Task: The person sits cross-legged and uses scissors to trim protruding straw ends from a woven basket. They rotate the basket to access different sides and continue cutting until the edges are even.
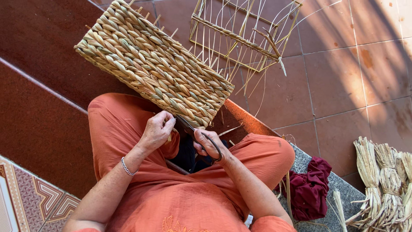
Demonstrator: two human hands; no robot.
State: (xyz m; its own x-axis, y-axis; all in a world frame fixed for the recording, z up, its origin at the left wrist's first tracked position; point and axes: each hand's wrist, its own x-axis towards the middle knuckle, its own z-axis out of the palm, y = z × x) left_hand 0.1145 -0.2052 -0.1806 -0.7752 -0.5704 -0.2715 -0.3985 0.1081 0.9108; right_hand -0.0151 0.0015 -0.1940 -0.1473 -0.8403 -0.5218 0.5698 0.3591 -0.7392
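Sitting above red-brown floor tiles [334, 81], left hand [156, 131] pinches a woven basket [154, 64] strand, right hand [208, 144] grasping dark scissors [201, 137].

Woven straw basket [154, 64] tilted across lap, stakes protruding along top; dark scissors [201, 137] at its lower edge.

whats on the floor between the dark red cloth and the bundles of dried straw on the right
In the head view, one loose pale straw stalk lies between the crumpled dark red cloth and the tied bundles of dried straw, on grey speckled stone.
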